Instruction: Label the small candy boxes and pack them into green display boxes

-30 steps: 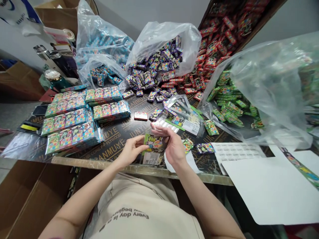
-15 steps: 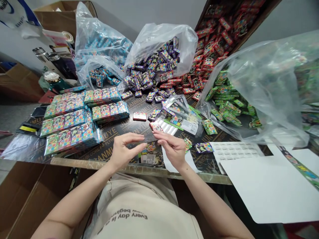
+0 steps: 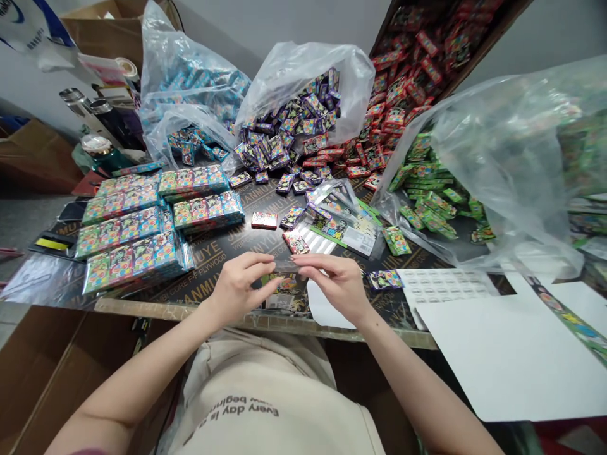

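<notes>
Both hands are at the bag's upper edge, a little above the table's front edge. My left hand [image 3: 241,285] pinches the left side of a clear printed plastic bag [image 3: 286,296], with fingers and thumb curled. Opposite it, my right hand [image 3: 337,284] has its fingertips on the bag's right side. Dark print with yellow lettering and a pale label show on the bag; its top is transparent and hard to see. Just beyond the fingers lie a red-and-white small packet [image 3: 296,242], a red packet [image 3: 264,220] and a purple packet [image 3: 292,217].
Stacks of wrapped multicoloured packs [image 3: 137,256] stand at left. Behind are plastic bags of blue packets [image 3: 199,79] and purple packets [image 3: 275,136], and a red packet pile [image 3: 403,95]. At right are a bag of green packets [image 3: 434,208], a sticker sheet [image 3: 446,287] and white card [image 3: 512,354].
The printed bag has gone from upright and facing me to lower and flatter between the hands. My left hand opened its grip wider, and my right hand turned its fingers inward to the bag's edge.
</notes>
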`<state>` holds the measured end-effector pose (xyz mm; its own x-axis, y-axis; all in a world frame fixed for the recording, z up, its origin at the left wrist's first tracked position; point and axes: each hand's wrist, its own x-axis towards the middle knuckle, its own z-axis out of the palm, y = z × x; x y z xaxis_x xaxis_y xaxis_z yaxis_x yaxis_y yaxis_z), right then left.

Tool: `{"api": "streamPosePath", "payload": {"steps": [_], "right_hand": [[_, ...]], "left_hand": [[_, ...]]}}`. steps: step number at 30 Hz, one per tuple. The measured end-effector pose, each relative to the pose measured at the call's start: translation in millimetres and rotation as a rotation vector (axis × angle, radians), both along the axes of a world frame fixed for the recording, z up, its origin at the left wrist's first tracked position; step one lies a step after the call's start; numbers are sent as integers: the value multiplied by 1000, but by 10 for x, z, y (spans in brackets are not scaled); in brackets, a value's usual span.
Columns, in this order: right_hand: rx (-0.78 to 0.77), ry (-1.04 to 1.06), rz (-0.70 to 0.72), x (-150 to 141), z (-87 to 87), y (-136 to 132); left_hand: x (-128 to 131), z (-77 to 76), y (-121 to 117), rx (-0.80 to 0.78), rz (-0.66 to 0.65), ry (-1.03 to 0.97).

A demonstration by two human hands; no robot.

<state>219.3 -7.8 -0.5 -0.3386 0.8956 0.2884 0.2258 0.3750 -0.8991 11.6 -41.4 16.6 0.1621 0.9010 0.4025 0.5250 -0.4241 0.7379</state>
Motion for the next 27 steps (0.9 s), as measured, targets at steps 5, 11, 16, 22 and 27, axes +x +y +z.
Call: {"api": "streamPosePath", "payload": {"steps": [5,11,16,22,27], "right_hand": [[280,-55,-35,38,-200,-173],[177,82,-58,-33,-86,135],[286,-94,-185,-373,-372,1154],[270,-443,-62,-1323,-850,2372],[288,-459,88,-2200,-718,2999]], "left_hand": [[6,-83,21,-39,-56,-37],[-185,-102,178,-5,245,-303],[-741,-334,-62,-191,590,140],[-713,-585,-85,-261,398,594],[-255,-809,501,-232,-153,639]]}}
